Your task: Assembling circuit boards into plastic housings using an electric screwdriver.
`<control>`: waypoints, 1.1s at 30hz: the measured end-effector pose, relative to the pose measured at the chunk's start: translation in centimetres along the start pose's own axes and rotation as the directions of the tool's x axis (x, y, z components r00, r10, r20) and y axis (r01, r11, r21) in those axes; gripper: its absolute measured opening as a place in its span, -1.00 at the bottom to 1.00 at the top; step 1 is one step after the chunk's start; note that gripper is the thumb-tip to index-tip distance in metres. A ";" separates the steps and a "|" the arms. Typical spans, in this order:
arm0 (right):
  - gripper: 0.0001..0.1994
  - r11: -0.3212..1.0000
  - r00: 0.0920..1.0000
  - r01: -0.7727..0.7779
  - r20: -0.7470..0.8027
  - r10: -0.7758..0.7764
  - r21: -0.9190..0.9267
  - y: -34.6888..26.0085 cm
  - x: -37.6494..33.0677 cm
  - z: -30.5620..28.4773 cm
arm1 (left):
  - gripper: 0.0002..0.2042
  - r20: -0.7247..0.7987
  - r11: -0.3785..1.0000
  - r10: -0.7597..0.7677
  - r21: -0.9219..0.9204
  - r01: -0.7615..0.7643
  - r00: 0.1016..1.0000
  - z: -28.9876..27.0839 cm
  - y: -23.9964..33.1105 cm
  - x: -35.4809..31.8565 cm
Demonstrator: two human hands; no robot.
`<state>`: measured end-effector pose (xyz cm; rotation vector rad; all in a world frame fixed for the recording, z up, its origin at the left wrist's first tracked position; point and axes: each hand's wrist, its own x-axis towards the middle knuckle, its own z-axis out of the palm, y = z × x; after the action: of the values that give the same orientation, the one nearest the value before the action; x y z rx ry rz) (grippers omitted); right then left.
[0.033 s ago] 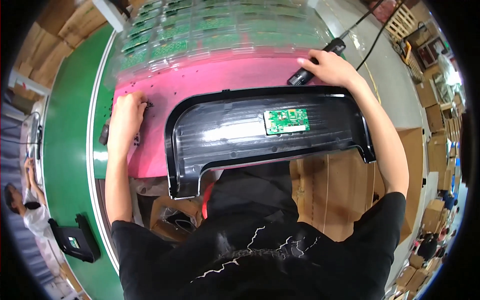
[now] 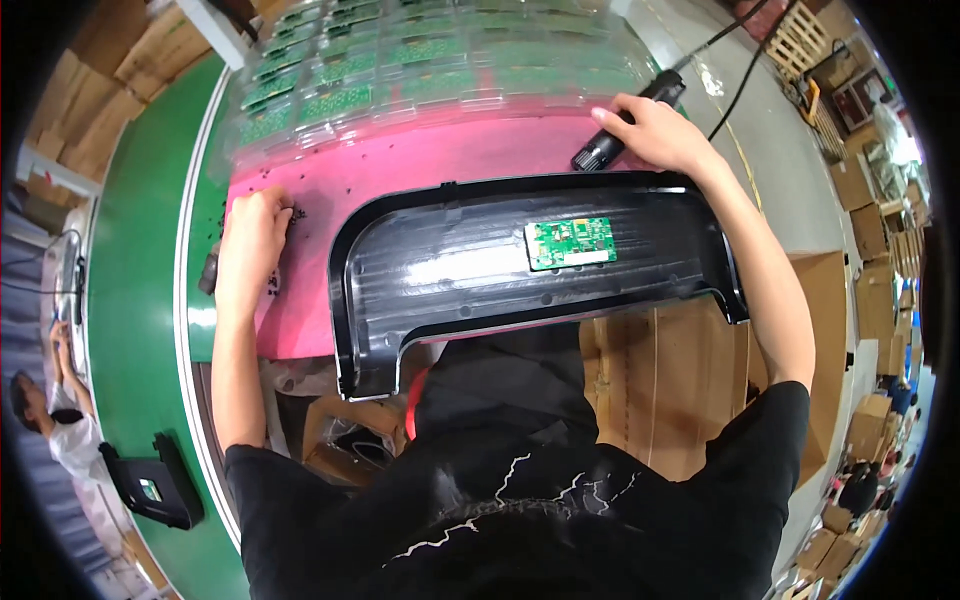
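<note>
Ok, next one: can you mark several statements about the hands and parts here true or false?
1. The right hand holds a black tool. True.
2. The green circuit board lies inside the curved black housing. True.
3. Both hands grip the housing. False: the left hand is beside small dark pieces, apart from the housing.
4. The housing sits over a yellow mat. False: the mat is pink.
5. A cord runs from the tool. True.
</note>
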<state>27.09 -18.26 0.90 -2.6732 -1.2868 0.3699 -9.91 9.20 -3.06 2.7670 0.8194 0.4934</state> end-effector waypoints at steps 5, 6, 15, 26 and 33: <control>-0.59 0.584 0.709 0.591 -0.703 -0.047 0.557 -1.1 -1.5 0.7 | -0.91 -0.022 0.992 0.046 -0.116 -0.049 0.999 -0.8 2.1 1.4; -0.61 0.461 0.683 0.640 -0.730 0.026 0.615 -2.4 -2.1 0.6 | -0.91 0.014 0.987 0.021 -0.161 -0.019 1.000 -1.1 3.3 1.8; -0.56 -0.428 0.884 0.382 -0.459 -0.089 0.819 -6.9 -9.2 -3.3 | -0.86 0.093 0.688 0.473 -0.660 -0.301 0.876 -1.2 16.4 5.1; -0.56 -0.619 0.742 0.470 -0.662 -0.109 0.629 -7.0 -11.3 -3.0 | -0.89 0.314 0.321 0.647 -0.939 0.126 0.694 0.3 18.7 7.3; -0.63 -0.498 0.679 0.629 -0.734 -0.023 0.597 -6.3 -13.1 -3.5 | -0.88 0.244 0.500 0.696 -0.840 -0.213 0.675 0.6 18.1 7.8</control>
<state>15.47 -24.70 7.77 -0.4719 -0.8394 0.4168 5.26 -1.41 3.71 2.0415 -0.3263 0.0196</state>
